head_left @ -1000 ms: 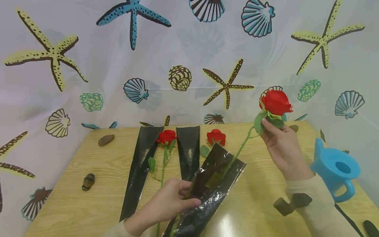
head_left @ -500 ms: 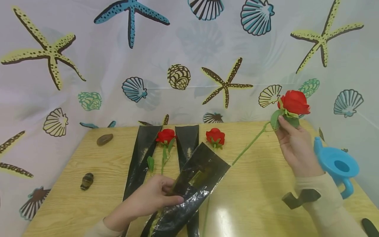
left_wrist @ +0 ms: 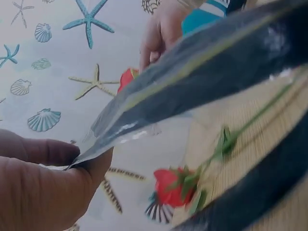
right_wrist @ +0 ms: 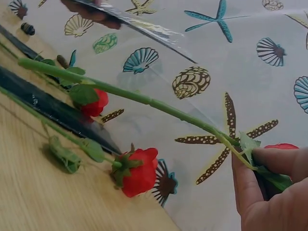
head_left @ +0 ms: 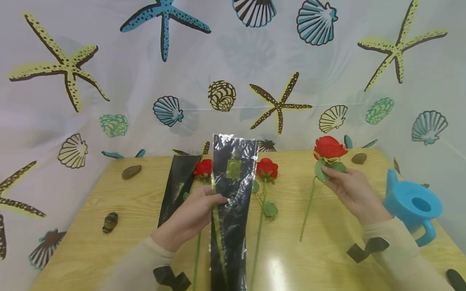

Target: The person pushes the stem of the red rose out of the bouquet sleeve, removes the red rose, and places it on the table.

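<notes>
Your left grip (head_left: 196,210) pinches the edge of the black cellophane sleeve (head_left: 231,202), thumb and fingers curled on it. Your right grip (head_left: 347,188) pinches the held rose (head_left: 329,148) just under the bloom, over the bench's far right part. The left wrist view shows your thumb pressed on the sleeve's thin edge, which the head view hides. The right wrist view shows the green stem running off to the left, away from your fingertips (right_wrist: 262,161).

The sleeve now stands lengthwise, its wide mouth toward the bench's far edge and its narrow end toward you. The held rose points bloom up and away, stem slanting down toward the near edge. Half a second ago the sleeve lay diagonal and low; you've swung it upright and straight. The rose has come down and inward from high at the right. A loose rose (head_left: 266,167) lies on the bench (head_left: 91,226) beside the sleeve, and a blue watering can (head_left: 413,210) sits at the right edge.
</notes>
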{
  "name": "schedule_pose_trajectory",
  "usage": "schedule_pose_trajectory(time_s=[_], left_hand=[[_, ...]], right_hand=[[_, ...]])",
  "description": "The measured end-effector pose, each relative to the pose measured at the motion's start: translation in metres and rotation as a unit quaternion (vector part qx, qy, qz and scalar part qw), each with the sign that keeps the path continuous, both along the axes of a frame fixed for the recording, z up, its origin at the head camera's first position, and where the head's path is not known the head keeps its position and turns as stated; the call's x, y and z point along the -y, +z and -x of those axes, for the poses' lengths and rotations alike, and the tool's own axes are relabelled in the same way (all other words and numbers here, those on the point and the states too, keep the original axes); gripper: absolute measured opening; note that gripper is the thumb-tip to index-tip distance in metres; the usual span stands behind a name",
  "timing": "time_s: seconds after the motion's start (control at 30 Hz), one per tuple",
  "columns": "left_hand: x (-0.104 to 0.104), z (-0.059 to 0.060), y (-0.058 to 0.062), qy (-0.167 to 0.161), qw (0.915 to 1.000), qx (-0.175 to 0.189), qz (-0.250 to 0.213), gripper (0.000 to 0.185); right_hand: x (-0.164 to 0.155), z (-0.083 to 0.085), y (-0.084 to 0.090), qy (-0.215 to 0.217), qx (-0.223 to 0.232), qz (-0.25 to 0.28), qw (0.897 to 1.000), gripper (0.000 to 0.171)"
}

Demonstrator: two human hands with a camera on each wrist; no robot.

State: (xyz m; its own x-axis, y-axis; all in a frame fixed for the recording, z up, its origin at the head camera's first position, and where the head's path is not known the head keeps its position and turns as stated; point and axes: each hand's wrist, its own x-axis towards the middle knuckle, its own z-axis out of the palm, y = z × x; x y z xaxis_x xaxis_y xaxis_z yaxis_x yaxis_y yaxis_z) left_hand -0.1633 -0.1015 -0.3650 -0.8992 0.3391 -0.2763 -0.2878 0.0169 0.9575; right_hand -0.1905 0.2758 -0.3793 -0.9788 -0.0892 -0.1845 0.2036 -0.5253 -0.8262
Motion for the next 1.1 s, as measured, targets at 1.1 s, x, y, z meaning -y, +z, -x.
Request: schedule_pose_trajectory(time_s=[1.1], left_hand=[[-0.183,0.063,-0.082,0.049,0.9986,-0.016,0.006,0.064]], right_hand=[[-0.037,-0.02,-0.056,0.038,0.067,-0.204,0.976,0.016]])
